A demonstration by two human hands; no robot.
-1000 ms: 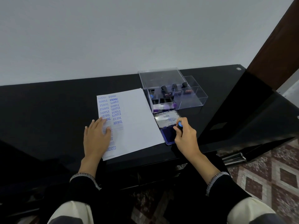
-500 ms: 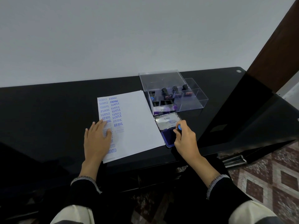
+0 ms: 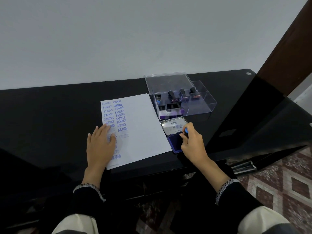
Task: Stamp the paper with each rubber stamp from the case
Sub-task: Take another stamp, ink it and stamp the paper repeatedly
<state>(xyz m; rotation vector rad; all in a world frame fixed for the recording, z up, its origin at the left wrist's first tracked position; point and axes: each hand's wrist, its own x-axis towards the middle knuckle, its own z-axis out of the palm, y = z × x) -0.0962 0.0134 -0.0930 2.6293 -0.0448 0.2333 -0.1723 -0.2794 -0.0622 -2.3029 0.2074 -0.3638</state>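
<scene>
Black glossy tabletop [image 3: 50, 115], slick under a thin, floppy paper [image 3: 143, 125], pinned flat by left hand [image 3: 99, 146], fingers [image 3: 101, 130] straight and spread; printed in blue with SAMPLE, FRAGILE, AIR MAIL and a partly covered word ending ENDED. Clear rigid plastic case [image 3: 200, 105] behind, more stamps upright in compartments. Open ink pad [image 3: 175, 132] just beside paper, lid marked Artline. Small, light, stiff rubber stamp [image 3: 186, 131], best held by its blue-tipped knob, gripped by right hand [image 3: 192, 144], fingers curled round it, seemingly over the pad
</scene>
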